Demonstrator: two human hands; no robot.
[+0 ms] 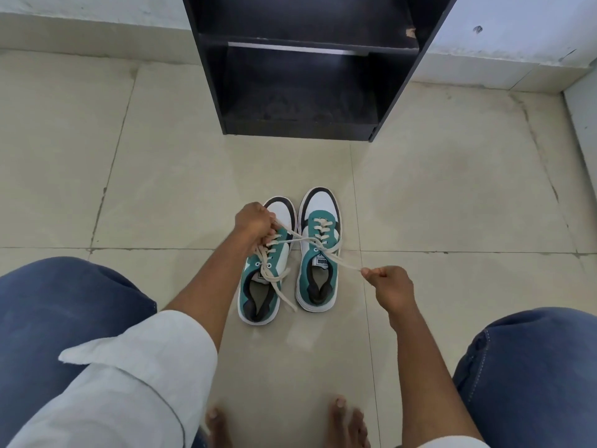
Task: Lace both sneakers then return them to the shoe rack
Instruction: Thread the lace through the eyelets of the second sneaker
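Note:
Two teal, white and black sneakers stand side by side on the tiled floor, toes pointing away from me. My left hand (255, 223) is closed over the front of the left sneaker (258, 292), gripping its cream lace there. From that hand a lace end (336, 258) runs taut across the right sneaker (318, 253) into my right hand (389, 284), which pinches its tip to the right of the shoes. Another loose lace end trails over the left sneaker's opening. The right sneaker's lace is threaded through its eyelets.
A black shoe rack (300, 69) with open shelves stands against the white wall, straight beyond the sneakers. My knees in blue jeans frame the scene left and right, and my bare feet (284, 421) rest on the tiles near the bottom edge.

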